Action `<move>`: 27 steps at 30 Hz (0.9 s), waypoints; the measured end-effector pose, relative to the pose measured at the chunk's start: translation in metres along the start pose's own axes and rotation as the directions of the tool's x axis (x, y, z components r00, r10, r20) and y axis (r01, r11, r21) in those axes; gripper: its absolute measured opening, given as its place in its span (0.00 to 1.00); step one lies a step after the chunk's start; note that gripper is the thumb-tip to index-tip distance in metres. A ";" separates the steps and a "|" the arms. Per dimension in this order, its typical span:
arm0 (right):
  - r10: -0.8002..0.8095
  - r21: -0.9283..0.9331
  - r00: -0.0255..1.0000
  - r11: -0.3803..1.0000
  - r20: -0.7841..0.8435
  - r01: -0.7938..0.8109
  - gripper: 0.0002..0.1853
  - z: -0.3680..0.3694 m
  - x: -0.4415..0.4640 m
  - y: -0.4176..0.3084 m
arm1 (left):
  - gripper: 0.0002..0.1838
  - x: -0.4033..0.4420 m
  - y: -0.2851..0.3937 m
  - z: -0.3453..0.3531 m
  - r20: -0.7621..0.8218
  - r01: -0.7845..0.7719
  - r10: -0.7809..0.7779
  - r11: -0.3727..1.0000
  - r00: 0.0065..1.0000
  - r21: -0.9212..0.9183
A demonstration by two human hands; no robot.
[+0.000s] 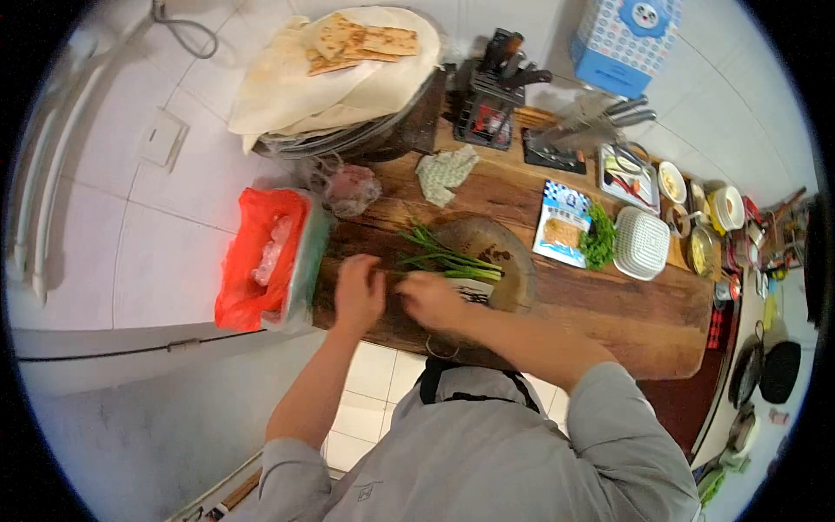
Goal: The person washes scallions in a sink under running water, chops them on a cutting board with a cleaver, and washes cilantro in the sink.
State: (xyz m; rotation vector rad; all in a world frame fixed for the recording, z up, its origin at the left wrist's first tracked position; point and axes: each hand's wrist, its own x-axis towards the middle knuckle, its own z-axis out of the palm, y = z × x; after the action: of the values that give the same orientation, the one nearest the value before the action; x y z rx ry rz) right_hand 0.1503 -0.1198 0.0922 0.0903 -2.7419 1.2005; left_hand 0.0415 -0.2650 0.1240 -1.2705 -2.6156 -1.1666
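My left hand (359,291) is over the wooden table near its front edge, fingers curled in. Close beside it, my right hand (428,300) is also curled, slightly blurred by motion. What the fingers hold between them is too small or hidden to make out. Green scallions (457,260) lie across the round chopping block (515,277), their leafy ends spreading left just above my right hand. A pale blade with dark markings (472,291) rests on the block under the scallions, partly covered by my right forearm.
A box lined with a red bag (252,291) stands at left. Behind are a crumpled cloth (445,174), a large round container topped with flatbread (365,41) and knife racks (487,109). To the right sit a packet (561,228), leafy greens (598,239) and a white basket (642,244).
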 end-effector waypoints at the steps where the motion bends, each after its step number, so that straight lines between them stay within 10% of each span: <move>1: 0.078 -0.025 0.994 0.996 -0.078 -0.080 0.15 -0.016 -0.026 0.019 | 0.14 0.000 0.006 0.018 0.167 0.014 -0.012 1.000 0.986 -0.009; 8: 0.493 -0.150 0.825 0.826 -0.278 -0.544 0.14 -0.102 -0.106 0.083 | 0.25 0.047 0.057 0.094 0.612 -0.153 0.084 0.986 0.787 0.061; 27: 0.338 -0.381 0.916 0.893 0.215 -0.240 0.18 -0.042 -0.141 0.067 | 0.17 0.058 0.048 0.165 0.702 -0.290 -0.046 0.890 0.711 0.352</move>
State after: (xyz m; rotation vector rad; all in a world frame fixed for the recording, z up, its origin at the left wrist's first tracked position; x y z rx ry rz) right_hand 0.2862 -0.0441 0.0495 -0.2213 -3.2644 0.7816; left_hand 0.0835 -0.1037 0.0524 -2.0098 -2.9005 0.0193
